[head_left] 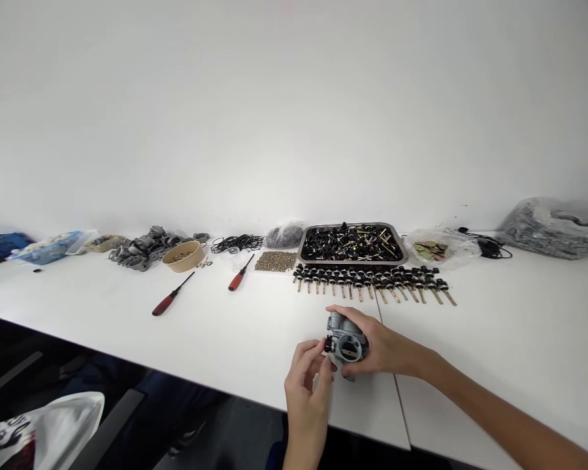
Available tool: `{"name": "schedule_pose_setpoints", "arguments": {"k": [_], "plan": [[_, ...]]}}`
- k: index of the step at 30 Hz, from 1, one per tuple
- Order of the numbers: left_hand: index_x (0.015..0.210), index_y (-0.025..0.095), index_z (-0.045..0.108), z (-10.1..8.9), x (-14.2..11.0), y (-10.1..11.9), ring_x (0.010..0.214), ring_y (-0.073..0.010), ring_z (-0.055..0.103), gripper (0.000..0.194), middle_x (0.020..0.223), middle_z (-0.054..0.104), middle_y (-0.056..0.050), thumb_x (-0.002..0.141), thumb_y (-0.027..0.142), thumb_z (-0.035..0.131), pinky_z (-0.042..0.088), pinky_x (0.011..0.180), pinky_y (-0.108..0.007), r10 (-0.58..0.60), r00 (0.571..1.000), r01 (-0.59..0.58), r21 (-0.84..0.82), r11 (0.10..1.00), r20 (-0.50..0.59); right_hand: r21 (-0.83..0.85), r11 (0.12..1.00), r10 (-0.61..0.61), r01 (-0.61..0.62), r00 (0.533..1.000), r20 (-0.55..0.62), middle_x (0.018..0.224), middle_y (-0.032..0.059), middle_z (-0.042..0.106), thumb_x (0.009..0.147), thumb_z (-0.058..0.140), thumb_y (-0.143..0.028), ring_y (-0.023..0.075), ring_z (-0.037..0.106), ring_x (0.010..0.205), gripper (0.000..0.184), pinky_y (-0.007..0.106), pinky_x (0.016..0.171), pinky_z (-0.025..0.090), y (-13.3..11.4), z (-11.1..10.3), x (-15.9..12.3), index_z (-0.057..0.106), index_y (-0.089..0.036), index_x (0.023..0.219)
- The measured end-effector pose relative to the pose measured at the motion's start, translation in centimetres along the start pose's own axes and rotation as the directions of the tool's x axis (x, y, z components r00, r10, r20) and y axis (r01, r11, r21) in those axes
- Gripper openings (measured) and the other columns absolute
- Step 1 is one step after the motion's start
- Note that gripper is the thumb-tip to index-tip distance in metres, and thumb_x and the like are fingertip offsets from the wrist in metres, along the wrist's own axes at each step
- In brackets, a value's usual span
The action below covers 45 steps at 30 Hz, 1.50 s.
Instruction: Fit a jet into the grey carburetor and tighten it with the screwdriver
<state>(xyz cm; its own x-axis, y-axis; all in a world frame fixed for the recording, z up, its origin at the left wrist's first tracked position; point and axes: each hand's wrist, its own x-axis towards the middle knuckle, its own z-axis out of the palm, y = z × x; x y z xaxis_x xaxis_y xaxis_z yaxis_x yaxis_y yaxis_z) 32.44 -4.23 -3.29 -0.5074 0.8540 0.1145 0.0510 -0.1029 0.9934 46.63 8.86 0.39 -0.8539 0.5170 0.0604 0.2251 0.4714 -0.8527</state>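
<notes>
- Head view: the right hand (382, 349) is wrapped around a small grey carburetor body (347, 344), held just above the near edge of the white table (225, 326).
- Left hand (308, 385) comes up from below, thumb and fingertips pinched on a small black knob (328, 344) at the carburetor body's left side.
- Just beyond the hands lies a row of black-capped brass screws (372, 282), side by side, running left to right.
- Behind that row, a metal tray (351, 244) is heaped with more black-capped parts.
- Left of the tray: a flat patch of small brass pieces (275, 261), a dark mesh bag (284, 236) and a tangle of black O-rings (237, 243).
- Two red-handled screwdrivers (171, 295) lie loose on the table, well left of the hands.
- Far left: a tan bowl (182, 256) with small brass bits inside, beside a pile of grey castings (142, 249).
- Right of the tray, a clear bag (434, 248) holds flat brass-coloured pieces; a larger plastic bag (551, 228) sits at the far right.
</notes>
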Motion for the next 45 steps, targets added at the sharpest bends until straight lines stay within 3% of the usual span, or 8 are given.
{"name": "schedule_pose_setpoints", "arguments": {"k": [12,18,28,34,37,40,42,45], "plan": [[0.118,0.024,0.064,0.7,-0.4,0.7,0.08,-0.0137,0.06,0.036,0.111,0.056,-0.009,0.087,0.04,0.055,0.054,0.069,-0.025,0.018,1.0,-0.02,0.103,0.994,0.019,0.174,0.984,0.031,-0.041,0.998,0.06,0.124,0.0087,0.053,0.063,0.082,-0.046,0.0247,0.055,0.111,0.095,0.034,0.094,0.047,-0.1,-0.6,0.2,0.033,-0.025,0.142],[0.122,0.022,0.06,1.7,-0.7,1.3,0.083,-0.0153,0.06,0.037,0.107,0.056,-0.01,0.089,0.036,0.051,0.053,0.07,-0.026,0.102,0.995,-0.095,0.251,0.963,-0.015,0.179,0.982,0.042,-0.054,0.997,0.066,0.125,0.0088,0.052,0.065,0.081,-0.043,0.0232,0.057,0.107,0.094,0.032,0.09,0.049,-0.2,-0.6,0.1,0.032,-0.025,0.143],[0.114,0.02,0.061,2.5,-0.5,2.6,0.086,-0.0205,0.059,0.032,0.102,0.057,-0.011,0.087,0.031,0.048,0.049,0.072,-0.032,0.114,0.993,-0.074,0.532,0.843,-0.043,0.161,0.986,0.029,-0.032,0.999,0.021,0.118,0.0067,0.056,0.066,0.079,-0.04,0.0207,0.059,0.098,0.09,0.03,0.083,0.05,0.3,-0.1,0.1,0.032,-0.027,0.142],[0.103,0.019,0.066,2.6,-0.3,3.2,0.079,-0.0186,0.059,0.027,0.095,0.059,-0.01,0.087,0.032,0.047,0.049,0.068,-0.03,0.117,0.99,-0.067,0.491,0.869,-0.073,0.174,0.983,0.045,-0.05,0.998,0.033,0.122,0.0089,0.055,0.064,0.081,-0.043,0.0235,0.059,0.102,0.093,0.031,0.085,0.051,-0.1,-0.2,0.1,0.035,-0.025,0.142],[0.113,0.021,0.063,1.4,0.1,3.0,0.077,-0.0168,0.059,0.032,0.097,0.061,-0.009,0.087,0.032,0.048,0.05,0.069,-0.03,0.155,0.986,-0.115,0.447,0.887,-0.055,0.165,0.984,0.059,-0.061,0.998,0.018,0.12,0.0085,0.057,0.061,0.082,-0.043,0.0249,0.059,0.104,0.096,0.033,0.089,0.05,0.0,-0.1,0.1,0.035,-0.025,0.142],[0.116,0.022,0.061,-1.5,2.6,3.1,0.081,-0.0172,0.061,0.034,0.099,0.063,-0.009,0.087,0.033,0.048,0.051,0.069,-0.03,0.225,0.972,-0.17,0.464,0.869,-0.064,0.132,0.985,0.108,-0.11,0.994,0.019,0.128,0.0099,0.053,0.059,0.083,-0.045,0.0278,0.055,0.113,0.101,0.037,0.097,0.047,0.1,0.0,0.0,0.032,-0.026,0.145],[0.109,0.02,0.063,-4.2,5.9,3.3,0.083,-0.0183,0.061,0.03,0.103,0.063,-0.01,0.085,0.033,0.05,0.052,0.072,-0.032,0.247,0.967,-0.173,0.559,0.811,-0.058,0.111,0.984,0.134,-0.137,0.99,0.032,0.133,0.0104,0.05,0.059,0.083,-0.048,0.0296,0.052,0.117,0.103,0.039,0.1,0.045,0.3,-0.1,-0.1,0.031,-0.028,0.146],[0.106,0.016,0.063,-8.7,12.3,3.8,0.092,-0.0235,0.059,0.031,0.106,0.063,-0.013,0.083,0.031,0.049,0.049,0.086,-0.04,0.34,0.929,-0.126,0.742,0.659,-0.144,0.095,0.984,0.149,-0.151,0.988,0.029,0.138,0.0101,0.046,0.059,0.082,-0.05,0.0311,0.049,0.12,0.103,0.042,0.101,0.045,0.7,0.0,-0.1,0.031,-0.03,0.146]]}}
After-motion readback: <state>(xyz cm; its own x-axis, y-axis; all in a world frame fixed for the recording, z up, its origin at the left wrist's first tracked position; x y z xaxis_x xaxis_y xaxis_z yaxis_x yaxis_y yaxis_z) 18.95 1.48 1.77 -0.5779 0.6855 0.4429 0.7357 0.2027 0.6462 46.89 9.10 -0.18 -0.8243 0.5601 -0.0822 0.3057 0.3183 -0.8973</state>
